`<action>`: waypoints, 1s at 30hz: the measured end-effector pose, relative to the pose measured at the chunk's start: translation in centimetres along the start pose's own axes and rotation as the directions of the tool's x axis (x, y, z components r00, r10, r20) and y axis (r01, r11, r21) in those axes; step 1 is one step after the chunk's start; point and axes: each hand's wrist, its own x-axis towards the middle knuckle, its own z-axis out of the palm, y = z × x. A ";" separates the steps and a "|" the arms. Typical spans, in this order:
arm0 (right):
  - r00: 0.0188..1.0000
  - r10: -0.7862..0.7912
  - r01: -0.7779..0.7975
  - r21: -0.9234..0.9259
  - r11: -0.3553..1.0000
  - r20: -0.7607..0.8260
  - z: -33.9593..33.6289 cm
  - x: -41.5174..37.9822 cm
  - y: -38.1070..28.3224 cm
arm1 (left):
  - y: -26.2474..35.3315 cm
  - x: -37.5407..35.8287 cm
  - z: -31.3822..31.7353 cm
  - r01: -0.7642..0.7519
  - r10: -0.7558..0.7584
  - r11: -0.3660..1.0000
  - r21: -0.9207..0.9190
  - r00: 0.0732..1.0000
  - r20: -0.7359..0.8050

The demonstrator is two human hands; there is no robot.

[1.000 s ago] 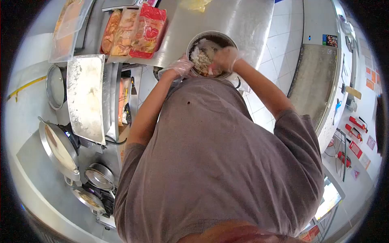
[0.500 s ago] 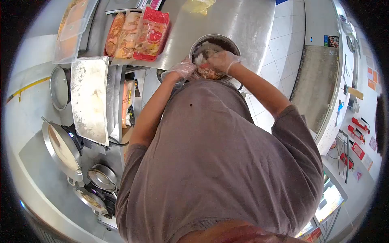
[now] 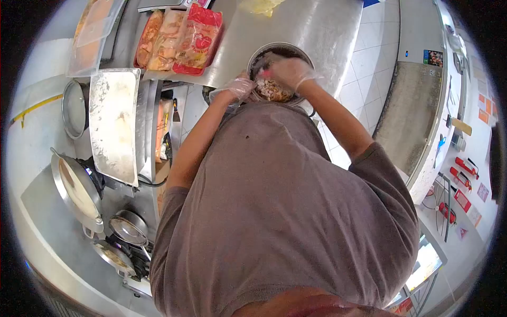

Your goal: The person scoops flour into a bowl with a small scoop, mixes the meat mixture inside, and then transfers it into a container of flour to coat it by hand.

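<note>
1. At the far left stand a round pot [image 3: 74,108], a wide pan [image 3: 76,193] and two smaller lids or pans below it; a floured flat tray [image 3: 113,124] lies just beside them on the steel counter [image 3: 317,26].
2. Above the tray, packets of food in red-and-clear wrapping [image 3: 182,37] lie side by side near the counter's upper edge.
3. The left hand [image 3: 236,87], in a clear plastic glove, rests against the near-left rim of the metal bowl [image 3: 300,53]. The forearm runs up from the shoulder, elbow bent. Its fingers curl toward the rim, but whether they actually grip it cannot be told: glove and blur hide the contact.
4. The metal bowl stands on the counter near its front edge, directly ahead of the person's chest, filled with a mixed, brownish and pale food [image 3: 272,90].
5. The right hand [image 3: 289,71], also gloved, is down inside the bowl on the food, fingers bent and loosely spread. Whether it has closed on a handful is not clear.
6. The person's grey shirt [image 3: 285,211] fills the middle of the view and hides the bowl's near edge.
7. On the right, tiled floor and a second counter are distorted by the lens.
</note>
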 end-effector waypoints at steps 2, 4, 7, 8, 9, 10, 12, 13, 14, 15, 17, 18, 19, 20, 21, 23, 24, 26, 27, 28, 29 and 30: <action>0.999 -0.037 0.036 -0.039 0.999 -0.019 1.3 -0.3 -0.5 | 2.1 -0.5 -1.6 -0.010 -0.001 0.981 0.193 0.998 0.058; 0.995 -0.098 0.098 -0.124 0.987 0.003 -1.8 -0.7 -0.2 | 3.4 -0.7 -2.8 -0.148 0.088 0.860 0.489 0.986 0.144; 0.995 -0.096 0.098 -0.127 0.987 0.019 -2.3 -0.2 0.2 | 2.7 -0.8 -2.1 -0.234 0.180 0.768 0.596 0.972 0.150; 0.998 -0.053 0.055 -0.074 0.996 0.020 -1.8 -0.5 -0.3 | 2.1 -0.7 -1.7 -0.228 0.198 0.786 0.574 0.973 0.116; 1.000 -0.012 0.012 -0.020 1.000 0.022 -1.7 -0.6 -0.8 | 2.6 -0.6 -1.9 -0.235 0.133 0.728 0.644 0.970 0.204; 0.995 -0.057 0.052 -0.063 0.997 -0.078 0.8 -0.1 -1.9 | 3.6 -0.3 -2.4 -0.252 0.058 0.660 0.708 0.956 0.287; 0.990 -0.099 0.091 -0.073 0.993 -0.104 2.1 0.3 -0.7 | 4.1 -0.3 -2.6 -0.274 0.096 0.644 0.714 0.955 0.280; 0.986 -0.121 0.112 -0.081 0.990 -0.114 1.8 0.2 -0.3 | 3.6 -1.0 -2.3 -0.276 0.206 0.699 0.659 0.961 0.185; 0.992 -0.127 0.127 -0.080 0.989 -0.006 1.3 0.7 0.6 | 3.1 -1.3 -2.2 -0.294 0.277 0.717 0.632 0.952 0.130; 0.998 -0.047 0.046 -0.030 0.998 -0.045 0.0 0.3 0.5 | 2.4 -1.5 -1.9 -0.316 0.345 0.729 0.606 0.936 0.073; 0.987 0.117 -0.109 0.078 0.991 -0.106 -2.5 -0.6 -0.1 | 0.1 -0.3 -0.9 -0.368 0.430 0.689 0.624 0.901 0.057; 0.998 0.049 -0.044 0.101 0.994 -0.039 -1.6 -0.5 -0.3 | -3.1 1.5 0.8 -0.314 0.424 0.746 0.587 0.904 -0.056; 0.998 0.049 -0.045 0.098 0.994 -0.040 -0.1 -0.3 -0.7 | -3.1 1.5 0.9 -0.285 0.387 0.793 0.539 0.918 -0.084; 0.998 0.053 -0.049 0.096 0.994 -0.041 1.6 -0.1 -1.1 | -3.0 1.5 1.0 -0.255 0.333 0.840 0.479 0.939 -0.085; 0.997 0.057 -0.053 0.087 0.995 -0.048 2.2 0.2 -1.0 | -1.6 1.0 0.3 -0.228 0.264 0.892 0.390 0.964 -0.040; 0.995 0.088 -0.094 0.206 0.974 0.042 -2.4 -0.8 0.4 | -0.1 0.4 -0.6 -0.120 0.118 0.972 0.204 0.993 0.023; 0.992 0.129 -0.122 0.241 0.963 -0.011 -3.1 -1.3 0.6 | -0.4 0.7 -0.6 -0.116 0.115 0.973 0.201 0.993 0.017; 0.995 0.077 -0.064 0.180 0.982 -0.064 -2.4 -1.8 1.2 | -1.2 1.0 -0.1 -0.128 0.130 0.963 0.237 0.992 0.008; 0.999 0.051 -0.049 0.151 0.987 -0.007 -1.2 -1.8 0.8 | -1.8 1.0 0.3 -0.143 0.149 0.950 0.279 0.989 0.003; 0.998 0.028 -0.034 0.123 0.992 0.049 0.4 -1.8 0.2 | -0.7 0.9 -0.4 -0.177 0.160 0.893 0.415 0.984 0.075; 0.994 0.008 -0.018 0.096 0.995 0.105 2.1 -1.8 -0.2 | 0.3 0.6 -1.0 -0.216 0.168 0.826 0.520 0.976 0.139; 0.997 0.073 -0.074 0.064 0.995 0.012 3.8 -1.2 0.6 | 1.6 0.2 -1.6 -0.264 0.175 0.746 0.611 0.964 0.202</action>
